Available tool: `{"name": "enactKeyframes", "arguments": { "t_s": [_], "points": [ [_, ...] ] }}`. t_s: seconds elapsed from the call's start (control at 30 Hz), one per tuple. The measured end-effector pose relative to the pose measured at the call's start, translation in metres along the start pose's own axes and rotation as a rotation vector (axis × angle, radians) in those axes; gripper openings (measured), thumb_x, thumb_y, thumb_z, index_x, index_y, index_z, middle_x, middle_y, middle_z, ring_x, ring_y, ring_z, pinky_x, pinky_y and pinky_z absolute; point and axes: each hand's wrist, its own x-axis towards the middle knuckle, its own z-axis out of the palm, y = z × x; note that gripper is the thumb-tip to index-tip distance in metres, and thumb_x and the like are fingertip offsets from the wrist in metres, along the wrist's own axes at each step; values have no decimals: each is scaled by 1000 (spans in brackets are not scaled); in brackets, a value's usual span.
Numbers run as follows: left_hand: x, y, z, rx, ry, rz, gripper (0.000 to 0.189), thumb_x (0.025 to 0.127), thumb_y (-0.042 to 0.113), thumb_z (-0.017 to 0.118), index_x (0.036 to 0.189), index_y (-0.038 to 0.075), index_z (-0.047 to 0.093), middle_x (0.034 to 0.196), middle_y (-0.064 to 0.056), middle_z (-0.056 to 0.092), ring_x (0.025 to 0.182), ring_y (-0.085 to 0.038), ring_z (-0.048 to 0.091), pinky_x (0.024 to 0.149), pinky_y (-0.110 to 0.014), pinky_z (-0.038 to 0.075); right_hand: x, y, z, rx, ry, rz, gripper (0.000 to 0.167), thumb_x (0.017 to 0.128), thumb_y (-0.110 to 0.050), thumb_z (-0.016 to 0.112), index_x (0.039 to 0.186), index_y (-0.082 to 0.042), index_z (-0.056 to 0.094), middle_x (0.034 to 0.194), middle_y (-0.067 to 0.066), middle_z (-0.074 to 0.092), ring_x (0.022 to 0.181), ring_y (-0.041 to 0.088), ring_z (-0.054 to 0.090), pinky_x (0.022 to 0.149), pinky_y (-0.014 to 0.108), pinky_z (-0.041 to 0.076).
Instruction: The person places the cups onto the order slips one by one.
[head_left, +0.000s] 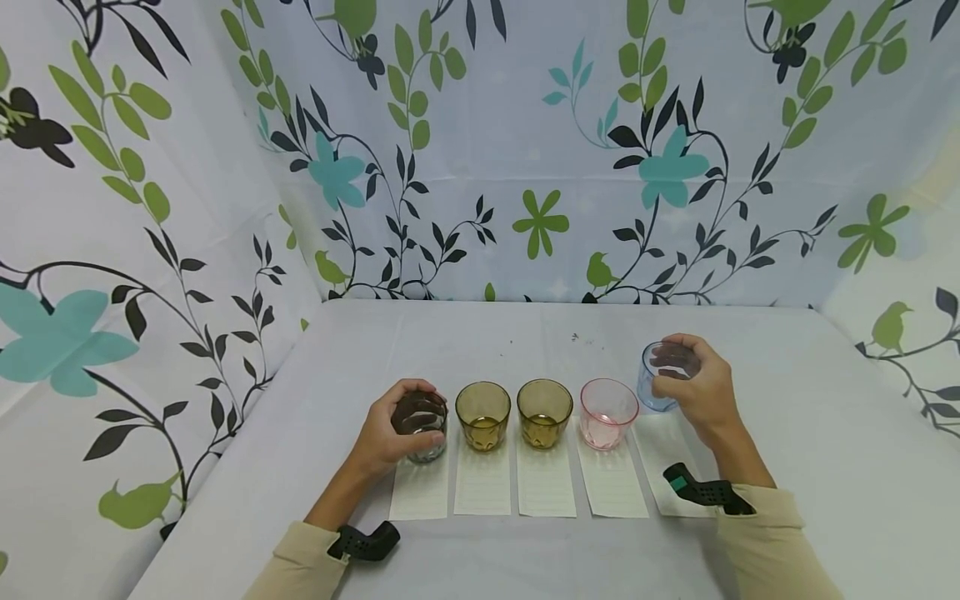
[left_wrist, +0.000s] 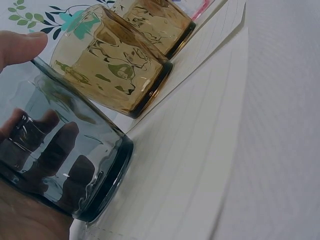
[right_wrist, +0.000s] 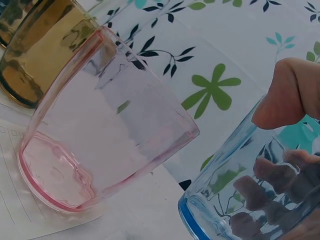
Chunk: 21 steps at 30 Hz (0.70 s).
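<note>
My left hand [head_left: 384, 429] grips a smoky grey drinking glass [head_left: 427, 455] at the left end of a row. In the left wrist view the thumb is at the glass's [left_wrist: 102, 125] rim, and the fingers show through its wall from the far side. My right hand [head_left: 703, 385] holds a light blue glass [head_left: 651, 393] at the right end, thumb on the near side, fingers behind. Between the hands stand two amber glasses, a left one [head_left: 483, 417] and a right one [head_left: 545, 414], then a pink glass [head_left: 609, 414]. The pink glass [right_wrist: 115, 125] is upright beside the blue one.
Several lined paper slips [head_left: 483, 492] lie side by side on the white table [head_left: 510, 558], under or in front of the glasses. A leaf-patterned cloth [head_left: 450, 167] hangs behind the table and along both sides. Each wrist wears a black band [head_left: 365, 542].
</note>
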Motion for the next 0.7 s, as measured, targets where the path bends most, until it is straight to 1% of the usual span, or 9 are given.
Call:
{"name": "enactKeyframes", "arguments": {
  "t_s": [0.07, 0.13, 0.27, 0.43, 0.47, 0.63, 0.7],
  "points": [
    [0, 0, 0, 1, 2, 2, 58, 80, 1, 80, 130, -3, 50, 123, -24, 60, 112, -32, 65, 101, -54, 52, 0, 0, -1, 8, -10, -5, 59, 75, 13, 64, 132, 5, 48, 121, 23, 61, 105, 18, 63, 90, 13, 53],
    [0, -1, 0, 0, 2, 3, 59, 80, 0, 79, 130, -4, 50, 123, -24, 60, 112, -32, 65, 101, -52, 53, -1, -1, -2, 11, -17, -9, 59, 75, 14, 64, 131, 6, 48, 121, 23, 61, 106, 19, 63, 90, 13, 53],
    [0, -1, 1, -3, -2, 8, 58, 80, 0, 79, 131, -5, 49, 123, -25, 60, 112, -32, 65, 101, -52, 53, -2, -2, -4, 3, -32, -14, 57, 77, 12, 65, 132, 6, 48, 121, 22, 61, 105, 16, 63, 91, 12, 52],
    [-1, -1, 0, 7, 0, 5, 57, 80, 0, 79, 130, 0, 51, 123, -24, 60, 112, -33, 64, 101, -51, 53, -3, -2, -7, 12, -63, -19, 57, 77, 13, 64, 131, 6, 48, 121, 22, 61, 105, 15, 63, 92, 14, 53],
    [-1, -2, 0, 10, 2, 4, 57, 80, 0, 79, 130, -1, 51, 123, -24, 60, 112, -33, 64, 101, -52, 53, -3, -2, -7, 15, -71, -20, 58, 76, 13, 64, 131, 6, 48, 121, 22, 61, 105, 16, 63, 92, 14, 53],
    [0, -2, 0, 9, 1, 5, 61, 80, 0, 79, 131, -9, 47, 123, -24, 60, 111, -31, 65, 101, -52, 53, -4, 0, -9, 14, -110, -22, 58, 75, 13, 64, 130, 6, 48, 120, 23, 61, 104, 18, 64, 92, 16, 54],
    [0, -2, 0, 4, -1, 6, 62, 80, 0, 79, 132, -11, 46, 123, -25, 60, 111, -31, 65, 100, -52, 53, -5, 1, -10, 8, -121, -21, 58, 75, 13, 65, 130, 6, 48, 120, 23, 61, 104, 19, 64, 91, 16, 54]
  ]
}}
